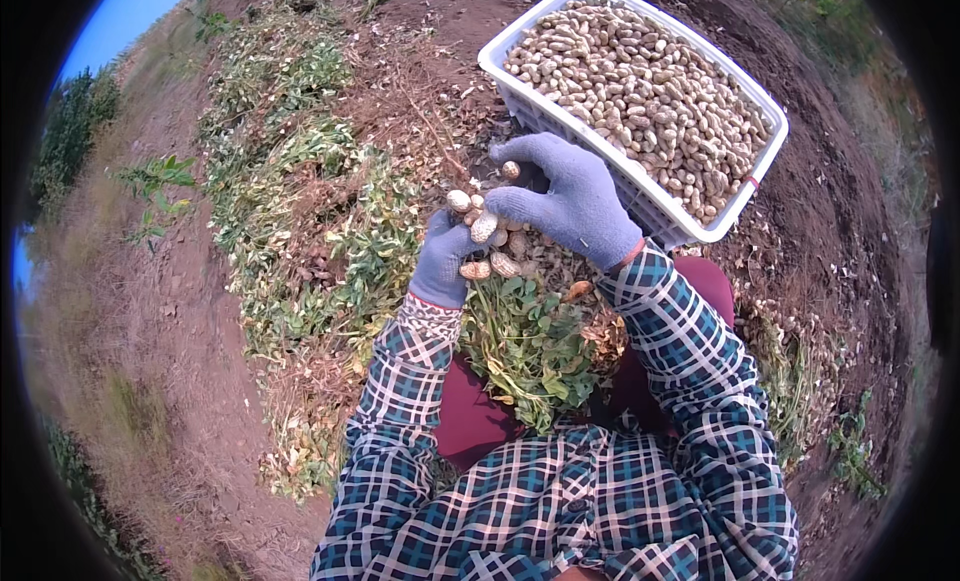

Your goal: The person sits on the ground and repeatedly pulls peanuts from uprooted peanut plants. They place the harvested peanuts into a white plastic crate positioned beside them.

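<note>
My left hand (444,260), in a grey-purple knit glove, is closed around the root end of a peanut plant (544,348). Its leafy green top hangs down between my knees. Pale peanut pods (484,226) cluster above and beside the left fingers. My right hand (566,194), gloved alike, is just right of the cluster, thumb and forefinger spread in a C shape. A single peanut pod (511,170) shows in the gap between them; whether it touches a finger is unclear. The other right fingers are partly hidden behind the hand.
A white plastic crate (592,134) heaped with picked peanuts (649,104) stands at the upper right, close beyond my right hand. Pulled peanut plants (300,228) lie in a long row to the left. More plants with pods (787,356) lie at the right on brown soil.
</note>
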`<state>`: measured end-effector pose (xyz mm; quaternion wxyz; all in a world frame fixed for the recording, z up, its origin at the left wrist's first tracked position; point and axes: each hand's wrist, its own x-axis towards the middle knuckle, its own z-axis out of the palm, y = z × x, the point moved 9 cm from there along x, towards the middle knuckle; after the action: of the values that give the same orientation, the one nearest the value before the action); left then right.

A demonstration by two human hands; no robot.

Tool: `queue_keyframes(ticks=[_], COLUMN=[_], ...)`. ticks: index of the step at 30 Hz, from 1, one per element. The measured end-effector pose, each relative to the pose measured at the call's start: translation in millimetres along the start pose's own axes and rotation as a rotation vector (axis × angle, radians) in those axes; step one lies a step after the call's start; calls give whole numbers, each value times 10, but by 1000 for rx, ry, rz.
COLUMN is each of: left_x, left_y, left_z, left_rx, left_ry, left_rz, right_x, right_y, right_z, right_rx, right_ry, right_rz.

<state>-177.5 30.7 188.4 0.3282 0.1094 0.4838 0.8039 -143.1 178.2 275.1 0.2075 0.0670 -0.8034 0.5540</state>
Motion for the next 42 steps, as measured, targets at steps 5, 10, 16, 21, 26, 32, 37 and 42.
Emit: queue_keyframes(ticks=[5, 10, 16, 21, 26, 32, 37, 42], left_x=[-143, -95, 61, 83, 70, 82, 268, 249], left_y=[-197, -91, 221, 382, 379, 373, 376, 423], left_z=[117, 338, 173, 133, 111, 150, -482, -348], left_rx=[-318, -215, 613, 1181, 1376, 1421, 906, 259], left_ry=[-130, -187, 163, 228, 331, 356, 515, 301], left_rz=[-200, -163, 181, 454, 442, 380, 220, 145], right_x=[-123, 63, 210, 32, -55, -58, -172, -195], right_y=[372, 955, 709, 102, 179, 260, 74, 321], right_z=[216, -140, -363, 75, 200, 261, 418, 244], right_rx=[717, 1680, 1308, 118, -220, -395, -222, 355], right_ry=[-37, 243, 177, -62, -73, -149, -359, -304], right_rz=[438, 389, 311, 42, 84, 49, 53, 371])
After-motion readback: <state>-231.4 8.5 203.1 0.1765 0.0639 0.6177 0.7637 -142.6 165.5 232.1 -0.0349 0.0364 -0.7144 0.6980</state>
